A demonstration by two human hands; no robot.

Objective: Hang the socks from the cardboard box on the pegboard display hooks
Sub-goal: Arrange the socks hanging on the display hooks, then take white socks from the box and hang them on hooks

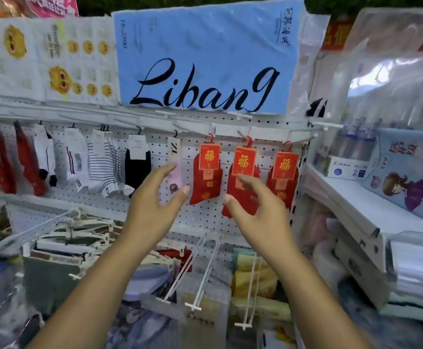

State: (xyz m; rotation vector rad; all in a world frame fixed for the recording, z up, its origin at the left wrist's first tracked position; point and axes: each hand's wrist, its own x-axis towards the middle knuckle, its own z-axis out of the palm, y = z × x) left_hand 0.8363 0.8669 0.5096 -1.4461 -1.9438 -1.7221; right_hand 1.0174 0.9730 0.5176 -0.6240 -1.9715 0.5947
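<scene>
- Both hands are spread with relaxed fingers and hold nothing: my left hand (152,197) and my right hand (258,205), close before the pegboard (205,217).
- Three pairs of red socks (205,177) hang from the top hooks (241,133) — gold-lettered red cards, the middle pair slightly askew.
- I'd say this pair is hung. Next I need another from the cardboard box — perhaps below, but I can't make it out.

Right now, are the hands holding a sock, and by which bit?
Nothing is held. The left hand and right hand are both open in front of the red socks, which hang on the pegboard.
</scene>
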